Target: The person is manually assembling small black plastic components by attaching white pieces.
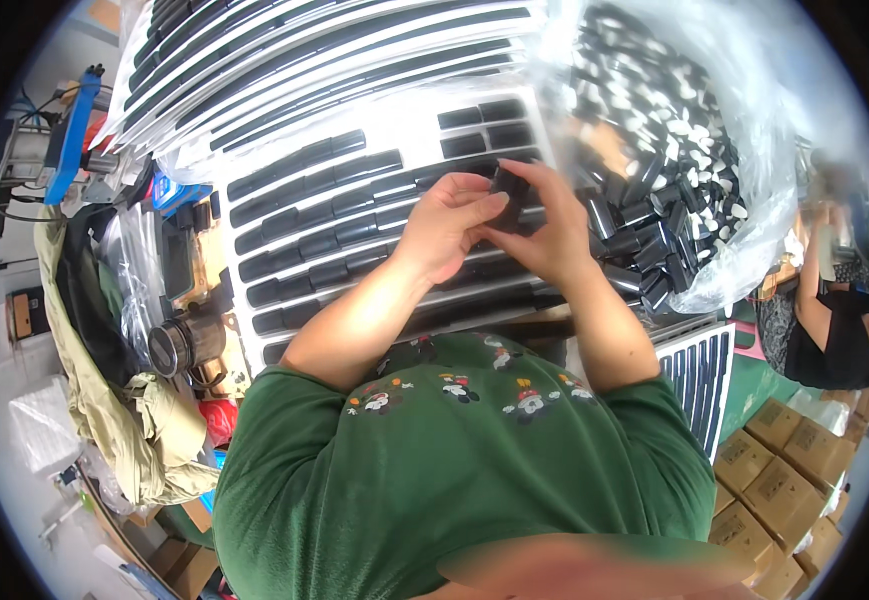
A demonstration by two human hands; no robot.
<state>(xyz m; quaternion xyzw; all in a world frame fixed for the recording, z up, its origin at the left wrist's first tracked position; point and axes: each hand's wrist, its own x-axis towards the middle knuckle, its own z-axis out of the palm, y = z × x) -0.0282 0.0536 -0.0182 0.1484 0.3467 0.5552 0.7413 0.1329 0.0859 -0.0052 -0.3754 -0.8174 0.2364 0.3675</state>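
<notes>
Above a white tray (386, 140), my left hand (444, 228) and my right hand (556, 228) meet around a short black cylinder, like a cap (507, 187). My left thumb and fingers press on its left side. The right fingers curl over its top and right side, closed on it too. Under my hands, rows of similar black cylinders (326, 243) lie end to end in the tray. My wrists hide part of the lower rows. Two short stacks of these cylinders (484, 127) lie at the tray's upper right, with a white gap to their left.
To the right, a clear plastic bag (754, 235) holds a heap of loose black and white pieces (654, 130). Filled trays (324, 60) are stacked beyond. A glass jar (182, 343) and a jacket (79, 350) are at left. Cardboard boxes (789, 470) and another person (834, 330) are at right.
</notes>
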